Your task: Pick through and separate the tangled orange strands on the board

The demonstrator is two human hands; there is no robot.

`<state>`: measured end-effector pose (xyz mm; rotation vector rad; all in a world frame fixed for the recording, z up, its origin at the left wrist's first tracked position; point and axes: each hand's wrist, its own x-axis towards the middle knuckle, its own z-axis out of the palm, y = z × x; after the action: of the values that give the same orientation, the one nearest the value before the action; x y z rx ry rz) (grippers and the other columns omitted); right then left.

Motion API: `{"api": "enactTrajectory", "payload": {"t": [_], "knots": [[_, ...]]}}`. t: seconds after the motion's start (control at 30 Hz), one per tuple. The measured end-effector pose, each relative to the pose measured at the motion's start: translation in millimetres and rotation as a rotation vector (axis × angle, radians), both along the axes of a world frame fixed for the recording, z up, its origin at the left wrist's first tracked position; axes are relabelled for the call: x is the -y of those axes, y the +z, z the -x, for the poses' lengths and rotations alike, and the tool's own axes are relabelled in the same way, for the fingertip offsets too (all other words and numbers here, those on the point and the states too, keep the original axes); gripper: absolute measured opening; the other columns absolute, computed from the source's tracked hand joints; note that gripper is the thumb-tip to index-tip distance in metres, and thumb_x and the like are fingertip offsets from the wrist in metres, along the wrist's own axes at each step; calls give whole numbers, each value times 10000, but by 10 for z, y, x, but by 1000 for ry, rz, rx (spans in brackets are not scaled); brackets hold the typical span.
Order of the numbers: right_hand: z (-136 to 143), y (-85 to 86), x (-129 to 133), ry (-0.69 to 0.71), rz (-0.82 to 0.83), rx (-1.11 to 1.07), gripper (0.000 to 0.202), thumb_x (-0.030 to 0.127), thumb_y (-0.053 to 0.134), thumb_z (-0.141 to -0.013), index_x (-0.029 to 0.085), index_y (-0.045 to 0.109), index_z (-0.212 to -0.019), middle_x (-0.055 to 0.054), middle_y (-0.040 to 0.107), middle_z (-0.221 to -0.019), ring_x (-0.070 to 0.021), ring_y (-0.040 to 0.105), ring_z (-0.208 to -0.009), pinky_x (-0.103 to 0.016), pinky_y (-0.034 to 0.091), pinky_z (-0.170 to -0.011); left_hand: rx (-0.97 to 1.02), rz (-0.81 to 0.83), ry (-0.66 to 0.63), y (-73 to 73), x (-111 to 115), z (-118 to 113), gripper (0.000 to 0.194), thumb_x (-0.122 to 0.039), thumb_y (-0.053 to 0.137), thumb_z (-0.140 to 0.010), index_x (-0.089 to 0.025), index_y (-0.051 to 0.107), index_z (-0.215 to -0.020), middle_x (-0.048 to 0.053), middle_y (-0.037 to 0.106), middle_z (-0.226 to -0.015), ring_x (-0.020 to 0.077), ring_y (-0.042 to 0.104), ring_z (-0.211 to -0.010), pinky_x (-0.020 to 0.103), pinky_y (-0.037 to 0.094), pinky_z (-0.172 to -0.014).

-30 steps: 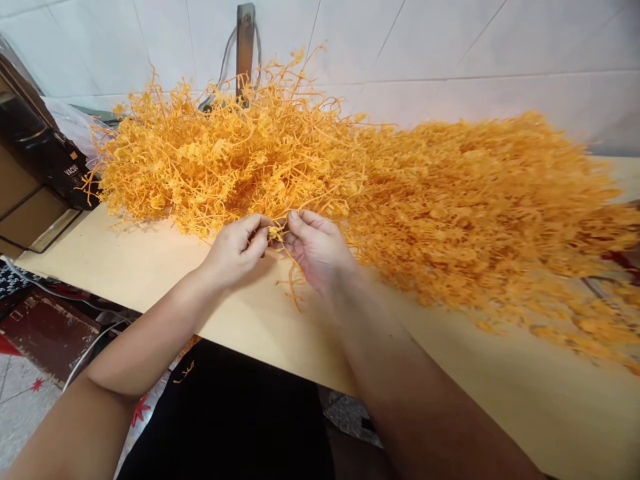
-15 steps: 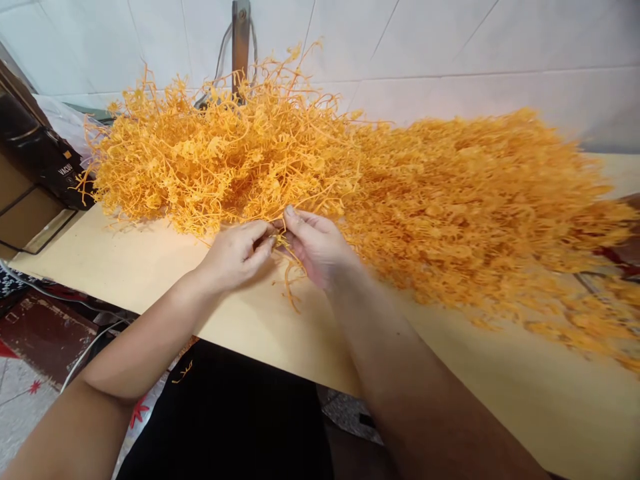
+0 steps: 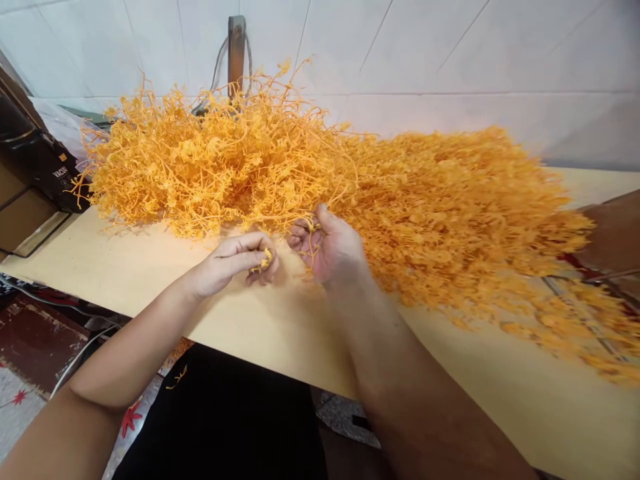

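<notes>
Bright orange-yellow plant-like sprigs, thin and branching, lie in a large tangled heap (image 3: 220, 160) across the back of the pale table (image 3: 280, 340). In front of that heap, my left hand (image 3: 237, 261) pinches a small yellow sprig piece (image 3: 265, 260) between thumb and fingers. My right hand (image 3: 333, 243) is closed on a thin orange sprig (image 3: 313, 247) that hangs down across its palm, close to the heap's front edge. A gap separates the two hands. Whether the right hand's sprig still joins the heap I cannot tell.
On the right spreads a denser orange pile (image 3: 450, 213), reaching the table's right side. A black box marked "VACUU" (image 3: 55, 167) stands at the left end. Behind the heap rises a metal bracket (image 3: 237, 57) against the tiled wall (image 3: 425, 47). A yellow scrap (image 3: 177, 378) lies on dark clothing.
My hands, close together before, have moved apart, the left one coming away with a small sprig piece. The right hand has shifted slightly right. The whole view has also shifted a little.
</notes>
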<state>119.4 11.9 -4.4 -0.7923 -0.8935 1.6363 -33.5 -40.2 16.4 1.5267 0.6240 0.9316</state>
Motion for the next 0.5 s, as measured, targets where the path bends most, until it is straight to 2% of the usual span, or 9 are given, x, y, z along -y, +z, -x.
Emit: {"api": "enactTrajectory", "payload": {"t": [0.1, 0.23, 0.37, 0.43, 0.5], "knots": [[-24, 12, 32, 91, 31, 48, 244, 336, 609, -708, 186, 439, -619, 38, 485, -520, -75, 475, -472, -209, 393, -461, -13, 80, 76, 3, -13, -18, 134, -278, 512, -705, -159, 456, -681, 1, 558, -625, 67, 500, -498, 192, 341, -427], [32, -5, 90, 365, -60, 328, 167, 278, 639, -667, 148, 535, -658, 16, 551, -580, -77, 512, -494, -220, 440, -497, -85, 96, 309, 11, -113, 31, 52, -194, 452, -686, -162, 459, -727, -24, 567, -609, 51, 489, -438, 174, 334, -389], [24, -21, 86, 440, -127, 477, 106, 197, 614, -675, 145, 526, -646, 31, 527, -573, -58, 503, -501, -213, 462, -537, -117, 25, 545, 186, -215, 64, 43, -154, 431, -742, -164, 473, -743, -55, 512, -518, 31, 412, -374, 169, 292, -370], [9, -27, 80, 476, -193, 535, 102, 162, 581, -691, 151, 508, -621, 37, 510, -549, -57, 494, -492, -198, 436, -508, -165, -41, 544, 333, -274, -27, 59, -155, 448, -772, -153, 506, -777, -55, 507, -500, 27, 400, -375, 174, 303, -385], [-3, -37, 76, 494, -258, 596, 104, 145, 566, -704, 154, 513, -615, 35, 512, -545, -63, 493, -496, -191, 410, -485, -245, -134, 465, 461, -355, -230, 104, -156, 462, -791, -130, 546, -845, -38, 548, -534, 29, 448, -417, 181, 369, -433]]}}
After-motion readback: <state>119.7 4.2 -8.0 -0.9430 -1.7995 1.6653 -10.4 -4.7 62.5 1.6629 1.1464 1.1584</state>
